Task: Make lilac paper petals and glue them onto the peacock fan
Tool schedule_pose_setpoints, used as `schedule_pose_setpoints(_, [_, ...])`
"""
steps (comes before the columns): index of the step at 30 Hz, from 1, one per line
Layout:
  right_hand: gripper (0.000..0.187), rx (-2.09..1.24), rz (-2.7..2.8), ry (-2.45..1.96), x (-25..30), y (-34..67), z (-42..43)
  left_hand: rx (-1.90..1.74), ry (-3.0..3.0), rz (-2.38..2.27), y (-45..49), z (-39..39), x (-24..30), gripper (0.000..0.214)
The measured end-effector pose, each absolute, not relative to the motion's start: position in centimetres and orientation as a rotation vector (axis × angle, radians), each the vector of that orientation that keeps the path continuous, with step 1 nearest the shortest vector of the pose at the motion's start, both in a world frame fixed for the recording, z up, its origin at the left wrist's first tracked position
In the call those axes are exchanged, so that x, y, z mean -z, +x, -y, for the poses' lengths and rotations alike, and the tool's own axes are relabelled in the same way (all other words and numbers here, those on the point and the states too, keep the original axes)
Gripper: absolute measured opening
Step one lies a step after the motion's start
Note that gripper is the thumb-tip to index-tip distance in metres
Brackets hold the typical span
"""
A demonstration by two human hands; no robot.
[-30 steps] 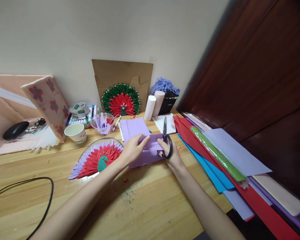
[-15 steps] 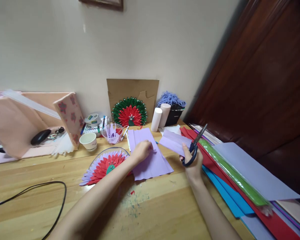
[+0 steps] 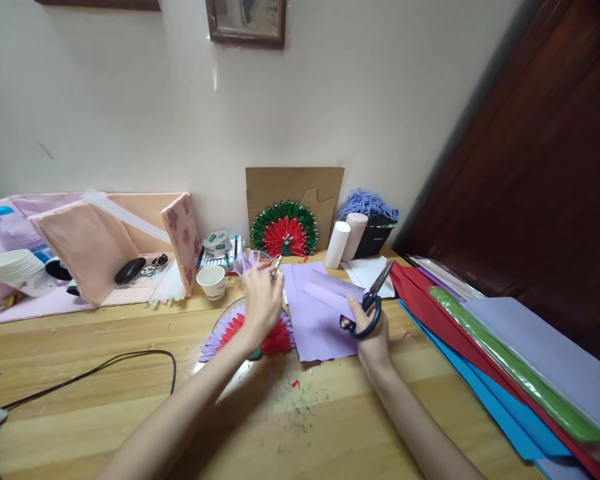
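In my right hand (image 3: 373, 333) are dark-handled scissors (image 3: 369, 308), blades pointing up and away. The same hand pinches a folded strip of purple paper (image 3: 333, 291) over a larger purple sheet (image 3: 314, 337) on the table. My left hand (image 3: 263, 301) is at the near side of a clear plastic bowl (image 3: 239, 261) with purple pieces in it. Its fingers are bent, and their tips are partly hidden; what they pinch, if anything, cannot be made out. Beneath that hand lies a purple-and-red paper peacock fan (image 3: 220, 340), partly covered by my wrist.
A paper cup (image 3: 211, 283) and markers (image 3: 223, 261) stand left of the bowl. Behind are a green-and-red peacock (image 3: 286, 230), cardboard (image 3: 295, 183) and two white rolls (image 3: 338, 245). Coloured paper (image 3: 485, 347) is stacked at the right. A black cable (image 3: 100, 363) lies at the left.
My left hand has moved left and away, off the purple sheet to the bowl. My right hand has brought the scissors and folded strip over the sheet. The view has shifted left.
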State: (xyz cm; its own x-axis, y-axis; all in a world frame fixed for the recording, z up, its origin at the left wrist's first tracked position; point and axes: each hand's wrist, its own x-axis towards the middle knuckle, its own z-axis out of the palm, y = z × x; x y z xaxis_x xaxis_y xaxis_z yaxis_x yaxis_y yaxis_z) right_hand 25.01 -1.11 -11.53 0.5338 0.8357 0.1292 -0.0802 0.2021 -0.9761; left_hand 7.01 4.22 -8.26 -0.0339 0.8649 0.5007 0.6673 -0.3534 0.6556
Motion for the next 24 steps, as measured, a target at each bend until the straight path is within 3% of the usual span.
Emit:
schedule_pose_setpoints(3, [0.028, -0.755, 0.82, -1.212, 12.0, 22.9, 1.3, -1.002, 1.497, -1.223, 10.1, -1.9, 9.1, 0.043])
schedule_pose_setpoints(6, [0.031, -0.787, 0.99, -1.269, 12.4, 21.9, 2.1, -0.95, 1.207, -0.932, 11.6, -1.1, 9.3, 0.042])
schedule_pose_setpoints(11, [0.024, -0.849, 1.023, -1.228, 12.2, 23.4, 2.7, -1.05, 1.209, -0.961, 10.6, -1.8, 9.3, 0.042])
schedule_pose_setpoints(20, [0.029, -0.907, 1.065, -1.25, 11.8, 24.7, 2.3, -0.922, 1.262, -1.015, 10.3, -1.6, 9.5, 0.045])
schedule_pose_setpoints(24, [0.035, -1.109, 0.963, -1.137, 12.0, 24.0, 2.7, -0.941, 1.317, -1.006, 10.2, -1.2, 9.0, 0.042])
